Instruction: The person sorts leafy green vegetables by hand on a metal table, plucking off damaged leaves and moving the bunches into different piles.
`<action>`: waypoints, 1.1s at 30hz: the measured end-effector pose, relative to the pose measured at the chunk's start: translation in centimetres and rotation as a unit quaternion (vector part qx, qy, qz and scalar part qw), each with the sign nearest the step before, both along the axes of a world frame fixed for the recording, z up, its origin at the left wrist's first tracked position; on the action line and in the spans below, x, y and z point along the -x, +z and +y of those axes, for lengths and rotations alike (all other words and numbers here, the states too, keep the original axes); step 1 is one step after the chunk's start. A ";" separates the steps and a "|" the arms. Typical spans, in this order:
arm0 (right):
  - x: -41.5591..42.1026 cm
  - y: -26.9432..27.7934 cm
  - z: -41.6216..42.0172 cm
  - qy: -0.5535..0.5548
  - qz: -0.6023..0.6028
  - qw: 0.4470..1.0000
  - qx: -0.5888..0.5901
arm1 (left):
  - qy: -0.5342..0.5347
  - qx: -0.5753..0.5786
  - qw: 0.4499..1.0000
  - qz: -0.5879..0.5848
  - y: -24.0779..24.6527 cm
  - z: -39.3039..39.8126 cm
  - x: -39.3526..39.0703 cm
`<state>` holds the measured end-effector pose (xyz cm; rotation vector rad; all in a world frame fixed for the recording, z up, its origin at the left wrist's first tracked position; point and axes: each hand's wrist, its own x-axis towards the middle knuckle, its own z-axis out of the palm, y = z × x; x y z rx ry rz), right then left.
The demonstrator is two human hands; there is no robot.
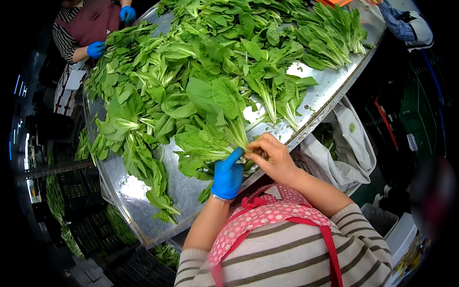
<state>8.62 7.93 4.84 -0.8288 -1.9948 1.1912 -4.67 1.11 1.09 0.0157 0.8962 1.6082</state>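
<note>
My left hand [228,175], in a blue glove, grips the stem end of a bunch of leafy greens [211,138] at the near edge of a metal table. My bare right hand [270,156] touches the same white stem end, its thumb and forefinger pinched there beside the left thumb. The leaves of the bunch fan out away from me and to the left. Loose greens [274,91] with pale stems lie just beyond my hands, and a large heap of greens [200,53] covers much of the table.
The metal table [123,211] has a raised rim and scattered leaf scraps. A white-lined container [349,147] holding leaves stands at its right side. Dark plastic crates [91,229] with greens are at the lower left. A gloved co-worker [88,27] stands upper left; another person's sleeve [396,21] shows upper right.
</note>
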 end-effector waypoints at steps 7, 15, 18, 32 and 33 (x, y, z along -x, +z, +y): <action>-0.6 0.1 0.0 0.011 0.132 0.991 0.013 | -0.004 -0.015 0.999 -0.050 0.3 -0.8 0.9; -0.4 1.6 -0.2 0.059 0.120 0.989 -0.060 | -0.054 -0.045 0.996 0.048 3.5 -1.2 0.9; 0.0 1.1 -0.7 0.058 0.136 0.984 -0.096 | -0.019 -0.049 0.998 0.035 2.7 -1.6 1.4; -1.9 -4.5 6.2 -0.214 -0.292 0.914 -0.181 | 0.094 -0.158 0.983 -0.018 4.9 -2.1 5.3; -1.9 -5.1 6.7 -0.219 -0.278 0.922 -0.160 | 0.084 -0.144 0.986 -0.005 4.8 -2.0 4.6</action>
